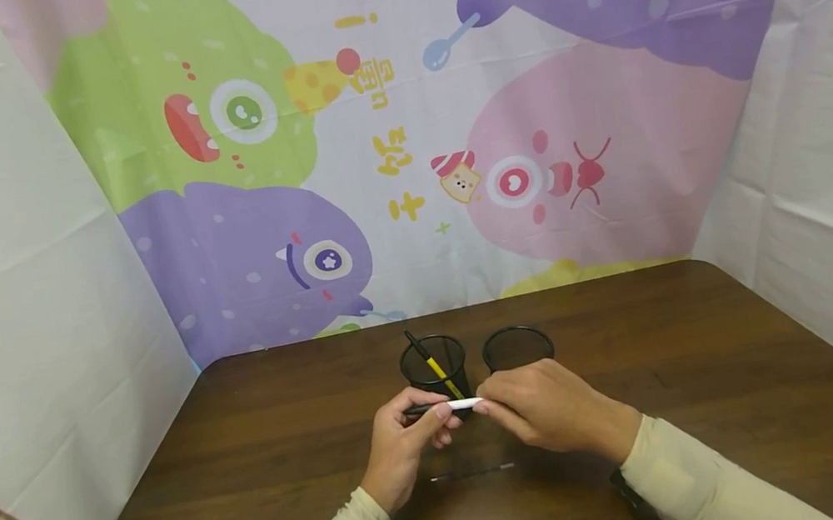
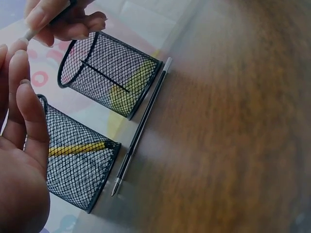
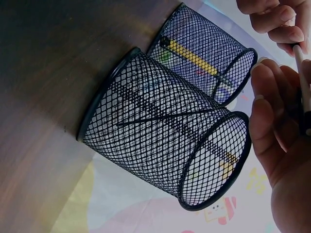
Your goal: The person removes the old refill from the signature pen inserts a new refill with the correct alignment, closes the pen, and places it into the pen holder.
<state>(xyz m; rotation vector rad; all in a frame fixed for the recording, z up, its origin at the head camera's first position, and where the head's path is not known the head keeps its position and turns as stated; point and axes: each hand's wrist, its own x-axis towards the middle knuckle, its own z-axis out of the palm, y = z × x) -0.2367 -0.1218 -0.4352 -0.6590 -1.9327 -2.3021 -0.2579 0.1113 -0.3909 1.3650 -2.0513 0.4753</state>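
Note:
A pen [image 1: 464, 404] with a white barrel part and a black part is held level between both hands. My left hand [image 1: 401, 446] pinches its black part between thumb and fingers. At the white end, my right hand [image 1: 554, 406] grips with thumb and curled forefinger; the fingers hide that tip. On the table below the hands lies a thin pen refill [image 2: 144, 121], dark with a metal tip and a pale end. Just beyond the hands stands a black mesh pen cup [image 1: 402, 368] with a yellow and black pen [image 1: 436, 367] leaning inside.
A second black mesh cup [image 1: 485, 359] stands to the right of the first, partly behind my right hand. The brown wooden table [image 1: 270, 458] meets a cartoon-printed cloth [image 1: 425, 267] at the back. White cloth walls [image 1: 33, 272] rise on both sides.

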